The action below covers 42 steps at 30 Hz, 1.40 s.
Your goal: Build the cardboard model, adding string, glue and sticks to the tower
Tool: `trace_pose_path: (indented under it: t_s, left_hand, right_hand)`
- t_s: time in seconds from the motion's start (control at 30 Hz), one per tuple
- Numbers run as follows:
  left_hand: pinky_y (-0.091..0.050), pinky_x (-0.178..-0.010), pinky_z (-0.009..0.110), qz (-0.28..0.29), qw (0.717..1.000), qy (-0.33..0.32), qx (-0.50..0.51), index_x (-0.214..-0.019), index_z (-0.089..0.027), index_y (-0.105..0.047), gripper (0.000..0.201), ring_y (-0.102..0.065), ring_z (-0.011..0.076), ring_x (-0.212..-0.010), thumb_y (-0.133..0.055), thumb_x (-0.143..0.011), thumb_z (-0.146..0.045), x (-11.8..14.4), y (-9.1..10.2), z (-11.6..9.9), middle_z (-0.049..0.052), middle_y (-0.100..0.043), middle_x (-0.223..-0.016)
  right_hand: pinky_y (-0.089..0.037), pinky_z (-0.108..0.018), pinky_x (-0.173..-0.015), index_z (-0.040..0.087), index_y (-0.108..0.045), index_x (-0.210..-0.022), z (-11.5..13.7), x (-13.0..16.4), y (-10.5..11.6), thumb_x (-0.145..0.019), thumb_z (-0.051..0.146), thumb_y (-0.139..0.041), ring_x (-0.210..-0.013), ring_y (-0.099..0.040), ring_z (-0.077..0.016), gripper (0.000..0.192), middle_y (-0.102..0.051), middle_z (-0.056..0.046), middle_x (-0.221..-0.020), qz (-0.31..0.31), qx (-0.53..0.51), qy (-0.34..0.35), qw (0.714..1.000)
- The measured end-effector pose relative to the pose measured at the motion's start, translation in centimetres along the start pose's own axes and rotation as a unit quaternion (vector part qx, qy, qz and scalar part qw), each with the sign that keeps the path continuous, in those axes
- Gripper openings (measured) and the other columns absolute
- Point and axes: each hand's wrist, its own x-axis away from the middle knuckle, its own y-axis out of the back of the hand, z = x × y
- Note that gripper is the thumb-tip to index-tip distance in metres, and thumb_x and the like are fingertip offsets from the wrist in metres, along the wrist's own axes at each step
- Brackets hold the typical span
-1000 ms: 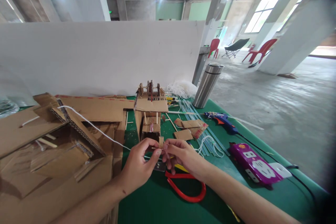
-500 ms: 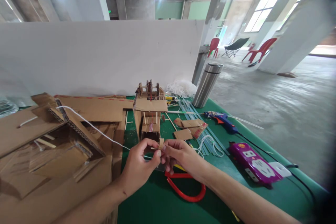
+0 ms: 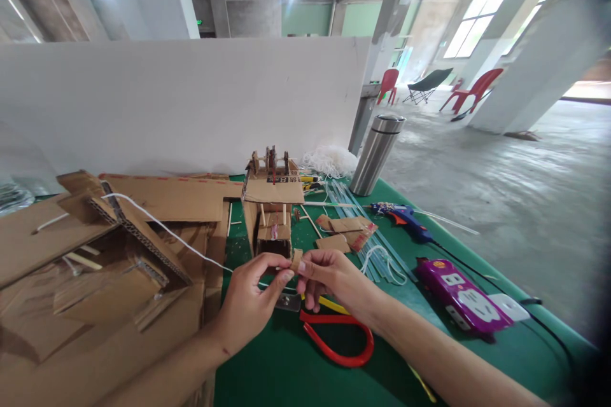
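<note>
Between my two hands is a small piece of cardboard (image 3: 296, 259), pinched at its right side by the fingertips of my right hand (image 3: 329, 275). My left hand (image 3: 258, 283) closes thumb and forefinger on its left side. Just beyond the fingers stands a cardboard model (image 3: 273, 191) with wooden sticks and cardboard discs on an axle at its top. Below my hands lie red-handled scissors (image 3: 351, 361), their blades partly hidden. A white cord (image 3: 191, 243) runs from the left cardboard to behind my left hand.
Large cardboard pieces (image 3: 157, 356) cover the left side. Cardboard scraps (image 3: 334, 243), clear glue sticks (image 3: 379, 264), a blue glue gun (image 3: 410, 221) and a purple power strip (image 3: 465, 302) lie on the green table (image 3: 267, 375). A steel flask (image 3: 379, 156) stands at the back right.
Both hands have shifted slightly, and the cardboard piece has moved a little right and tilted. More of a metal blade and a yellow strip now shows beneath the fingers.
</note>
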Motion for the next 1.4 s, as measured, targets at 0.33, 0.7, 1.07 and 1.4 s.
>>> trace_pose_path:
  t_s: [0.33,0.7,1.07,1.4]
  left_hand:
    - [-0.052,-0.075,0.025,0.02,1.0,-0.01,-0.011,-0.093,-0.02,-0.061,0.015,-0.067,0.0159,-0.082,-0.049,-0.097,-0.029,0.17,-0.42,0.29,0.002,-0.069,-0.088]
    - [-0.059,-0.076,0.028,0.0,0.996,-0.059,-0.068,-0.097,-0.022,-0.068,0.011,-0.074,0.019,-0.082,-0.063,-0.091,-0.03,-0.13,0.04,0.15,0.003,-0.078,-0.092]
    - [-0.057,-0.073,0.026,0.019,0.987,-0.113,-0.11,-0.095,-0.022,-0.064,0.013,-0.072,0.0169,-0.077,-0.053,-0.097,-0.027,0.18,0.09,0.31,0.003,-0.076,-0.086]
    - [-0.052,-0.069,0.024,0.035,0.993,-0.092,-0.064,-0.093,-0.021,-0.058,0.013,-0.064,0.0143,-0.073,-0.046,-0.098,-0.023,0.35,-0.16,-0.07,0.001,-0.065,-0.082]
  right_hand:
    - [-0.047,-0.019,-0.038,0.013,-0.064,-0.074,0.19,0.27,-0.17,-0.074,0.048,-0.075,-0.044,-0.063,-0.0116,0.037,-0.068,-0.003,-0.063,0.052,-0.031,-0.043,0.997]
    - [-0.045,-0.018,-0.04,0.013,-0.063,-0.069,-0.28,-0.01,-0.1,-0.073,0.051,-0.076,-0.039,-0.059,-0.0085,0.041,-0.067,-0.002,-0.056,0.045,-0.048,-0.028,0.997]
    - [-0.049,-0.018,-0.04,0.013,-0.063,-0.071,-0.32,0.12,-0.09,-0.075,0.05,-0.075,-0.044,-0.062,-0.0102,0.04,-0.068,-0.002,-0.06,0.071,-0.049,-0.054,0.995]
    - [-0.05,-0.019,-0.041,0.012,-0.064,-0.075,0.16,0.47,-0.09,-0.072,0.05,-0.079,-0.047,-0.062,-0.0099,0.04,-0.067,-0.001,-0.064,0.075,-0.03,-0.044,0.996]
